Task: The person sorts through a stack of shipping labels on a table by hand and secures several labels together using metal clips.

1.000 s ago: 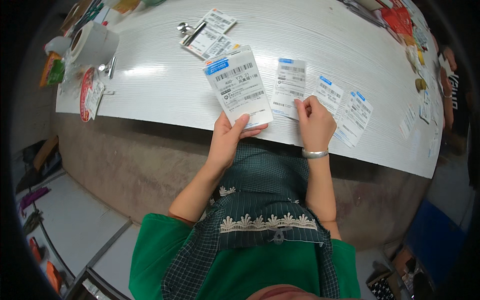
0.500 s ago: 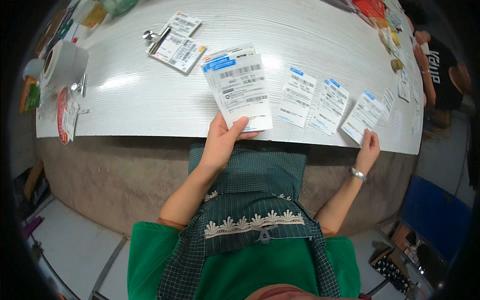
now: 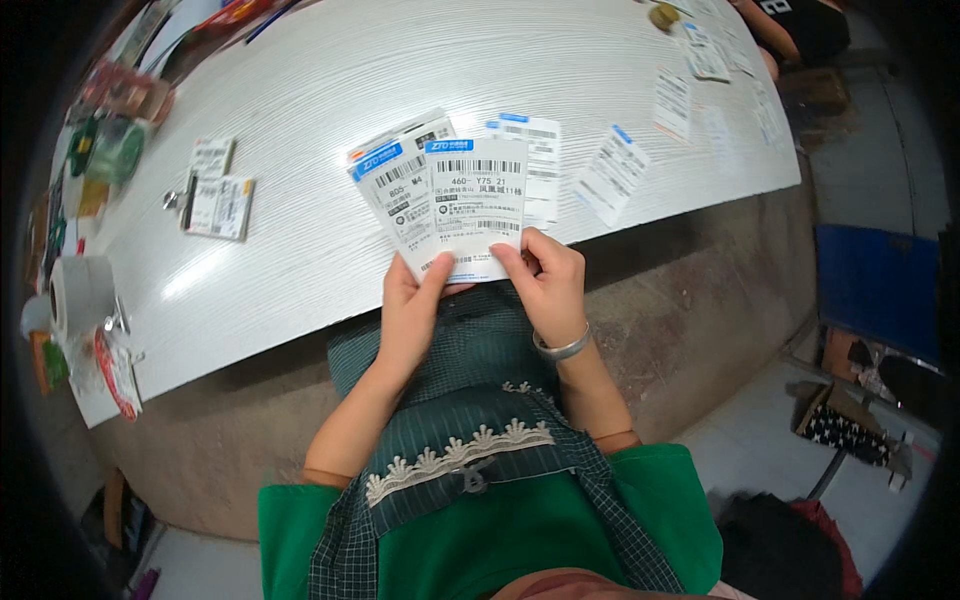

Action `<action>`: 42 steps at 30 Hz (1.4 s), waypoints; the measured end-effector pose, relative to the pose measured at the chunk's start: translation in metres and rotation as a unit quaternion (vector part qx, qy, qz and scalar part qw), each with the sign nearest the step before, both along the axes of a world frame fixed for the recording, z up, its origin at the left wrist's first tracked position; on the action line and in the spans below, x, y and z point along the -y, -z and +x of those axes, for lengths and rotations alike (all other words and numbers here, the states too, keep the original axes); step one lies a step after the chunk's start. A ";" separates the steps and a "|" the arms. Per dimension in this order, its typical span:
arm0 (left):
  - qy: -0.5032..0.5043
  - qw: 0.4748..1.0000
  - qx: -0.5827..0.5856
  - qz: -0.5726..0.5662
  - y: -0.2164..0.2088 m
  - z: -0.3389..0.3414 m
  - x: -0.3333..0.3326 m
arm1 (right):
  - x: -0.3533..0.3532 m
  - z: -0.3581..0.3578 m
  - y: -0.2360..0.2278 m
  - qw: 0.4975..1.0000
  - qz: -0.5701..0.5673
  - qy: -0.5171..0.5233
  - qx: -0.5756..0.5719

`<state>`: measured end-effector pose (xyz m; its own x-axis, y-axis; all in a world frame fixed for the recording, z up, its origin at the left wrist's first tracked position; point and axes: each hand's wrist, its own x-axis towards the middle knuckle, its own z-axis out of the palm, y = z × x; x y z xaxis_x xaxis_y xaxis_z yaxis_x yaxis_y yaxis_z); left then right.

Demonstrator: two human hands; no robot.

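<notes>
Head view: a fan of white labels [image 3: 388,190] is held by the left hand [image 3: 412,295] above the near edge of the white table [image 3: 310,90]. Left grip: fan pinched at its lower end, thumb laid on top, fingers tucked underneath. Front label [image 3: 478,195], blue strip at its top, is lapped over the right part of the fan. Right grip: its lower right is pinched by the right hand [image 3: 552,285], thumb pressed on the face, other fingers curled. Hands are close together, just beside each other. Silver bracelet [image 3: 563,346] is worn on the right wrist.

Behind the front label, overlapping labels [image 3: 543,160] are laid on the table, partly covered. A tilted label [image 3: 612,176] is set to their right, another label [image 3: 674,103] farther right. Print on the farther ones is too small to be read.

To the left, a bundle of labels [image 3: 225,207] is held by a metal binder clip [image 3: 187,207]. White roll [image 3: 85,290] is placed at the table's left end, a red-and-white packet [image 3: 115,372] near it. Part of another person [image 3: 810,28], in black, is seen at upper right.
</notes>
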<state>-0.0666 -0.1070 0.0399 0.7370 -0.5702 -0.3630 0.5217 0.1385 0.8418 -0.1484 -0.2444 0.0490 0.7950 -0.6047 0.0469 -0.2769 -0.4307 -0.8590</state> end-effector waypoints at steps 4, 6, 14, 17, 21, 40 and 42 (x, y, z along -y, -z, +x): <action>0.028 0.999 -0.018 0.002 0.001 -0.001 0.009 | 0.045 -0.020 0.005 0.996 0.037 0.080 0.000; 0.040 0.999 -0.020 0.008 0.000 -0.001 0.016 | 0.083 -0.033 0.013 0.975 0.032 0.219 0.019; 0.074 0.997 -0.020 0.024 -0.004 -0.001 0.033 | 0.118 -0.031 0.035 0.890 -0.305 0.276 -0.198; 0.069 0.996 -0.027 0.044 -0.004 0.000 0.040 | 0.095 -0.033 0.019 0.961 -0.138 0.226 -0.076; 0.079 0.996 -0.009 0.048 -0.001 -0.004 0.042 | 0.048 -0.024 0.009 0.988 0.116 0.072 0.069; 0.014 0.997 -0.067 0.027 -0.001 0.012 -0.051 | -0.021 0.022 -0.003 0.994 -0.031 -0.108 0.004; 0.027 0.996 -0.071 0.049 0.000 0.014 -0.082 | -0.040 0.024 0.001 0.988 -0.031 -0.148 0.039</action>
<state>-0.0528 -0.0252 0.0403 0.6442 -0.5641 -0.5165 0.6402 0.0283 0.7677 -0.1249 -0.2046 0.0476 0.9293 -0.3400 0.1439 -0.0652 -0.5348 -0.8425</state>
